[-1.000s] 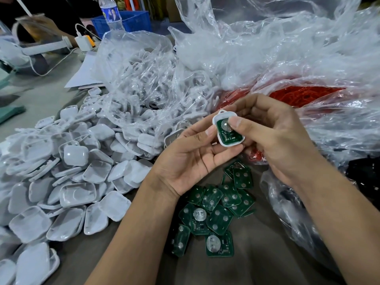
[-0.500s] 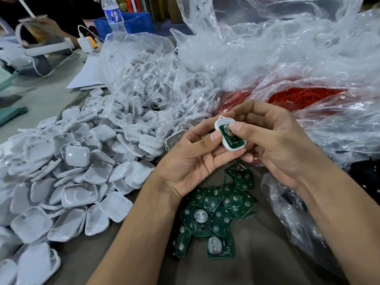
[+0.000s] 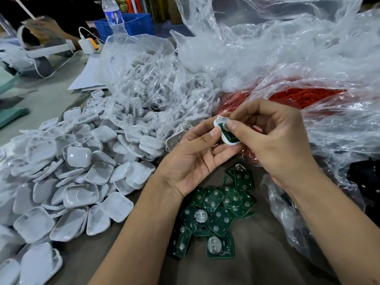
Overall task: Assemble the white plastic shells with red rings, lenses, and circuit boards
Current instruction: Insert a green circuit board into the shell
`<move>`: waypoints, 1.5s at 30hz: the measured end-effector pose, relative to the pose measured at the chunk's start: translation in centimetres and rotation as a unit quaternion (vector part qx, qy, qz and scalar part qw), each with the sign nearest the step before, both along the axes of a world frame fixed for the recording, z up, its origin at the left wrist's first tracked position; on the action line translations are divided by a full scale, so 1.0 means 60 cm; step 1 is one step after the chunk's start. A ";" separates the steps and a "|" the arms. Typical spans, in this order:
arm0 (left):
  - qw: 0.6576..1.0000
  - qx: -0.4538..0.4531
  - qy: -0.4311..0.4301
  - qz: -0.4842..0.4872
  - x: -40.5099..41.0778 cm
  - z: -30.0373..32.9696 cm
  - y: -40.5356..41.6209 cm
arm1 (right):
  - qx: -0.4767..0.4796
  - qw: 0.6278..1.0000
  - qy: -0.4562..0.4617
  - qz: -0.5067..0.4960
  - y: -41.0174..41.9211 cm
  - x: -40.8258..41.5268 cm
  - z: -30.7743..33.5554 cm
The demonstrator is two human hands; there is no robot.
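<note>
Shell (image 3: 223,130) half hidden by right hand (image 3: 275,140).

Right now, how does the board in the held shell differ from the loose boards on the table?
The seated circuit board sits inside the white shell, held up between the left hand and right hand; the loose circuit boards lie bare and overlapping on the table. It is mostly covered by the right thumb; they are fully exposed. Both are green.

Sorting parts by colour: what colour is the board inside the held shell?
Green, inside the white shell; the head view shows it.
</note>
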State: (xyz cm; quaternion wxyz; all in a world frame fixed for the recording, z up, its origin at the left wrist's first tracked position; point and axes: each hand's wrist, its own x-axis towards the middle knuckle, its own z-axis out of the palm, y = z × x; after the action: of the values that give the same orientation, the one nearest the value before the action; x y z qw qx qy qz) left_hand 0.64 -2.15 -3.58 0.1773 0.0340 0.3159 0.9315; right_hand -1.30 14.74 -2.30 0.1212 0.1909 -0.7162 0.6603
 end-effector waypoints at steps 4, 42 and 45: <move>1.000 -0.005 0.000 -0.001 -0.001 0.000 -0.001 | 0.027 0.999 0.019 -0.011 0.001 -0.002 0.002; 0.984 0.114 0.032 0.135 0.012 0.063 -0.100 | 0.401 0.888 0.199 0.103 -0.084 0.053 -0.026; 0.982 0.124 0.024 0.140 0.010 0.061 -0.095 | 0.455 0.871 0.173 -0.059 -0.075 0.042 -0.025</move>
State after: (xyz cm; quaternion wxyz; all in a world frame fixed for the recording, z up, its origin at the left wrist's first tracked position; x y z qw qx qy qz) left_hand 1.24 -7.83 0.09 0.0323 0.0336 0.2036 0.9779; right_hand 1.24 10.24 -3.83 0.1821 0.2936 -0.9148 0.2092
